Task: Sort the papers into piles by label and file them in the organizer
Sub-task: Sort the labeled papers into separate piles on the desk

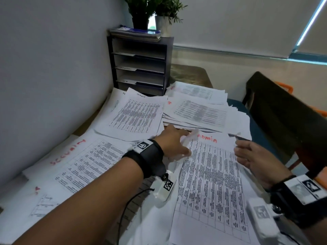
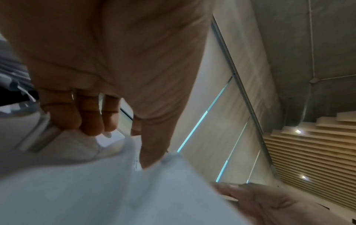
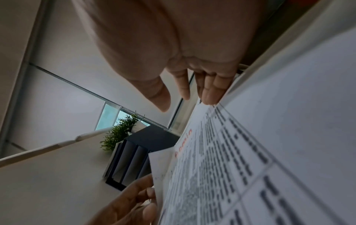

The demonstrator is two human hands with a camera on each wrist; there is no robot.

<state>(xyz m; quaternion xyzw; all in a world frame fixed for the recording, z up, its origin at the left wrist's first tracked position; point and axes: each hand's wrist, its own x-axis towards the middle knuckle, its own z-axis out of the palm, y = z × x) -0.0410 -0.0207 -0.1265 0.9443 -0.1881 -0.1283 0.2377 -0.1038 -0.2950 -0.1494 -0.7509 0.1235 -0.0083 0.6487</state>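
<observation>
A printed sheet labelled "admin" in red (image 1: 208, 174) lies on top of the papers in front of me. My left hand (image 1: 174, 142) pinches its crumpled top left corner; in the right wrist view its fingers (image 3: 134, 202) curl on the sheet's edge (image 3: 250, 152). The fingers of my right hand (image 1: 247, 154) are fairly straight and touch the sheet's right edge, with the thumb (image 3: 161, 99) held off the paper. The black organizer (image 1: 139, 68) with several shelves stands against the wall at the back.
A sheet labelled in red (image 1: 85, 165) lies at the left, a loose pile (image 1: 136, 115) in the middle, a thick stack (image 1: 200, 110) at the back right. Potted plants (image 1: 141, 13) and books (image 1: 136, 33) top the organizer. A dark chair (image 1: 283, 112) stands to the right.
</observation>
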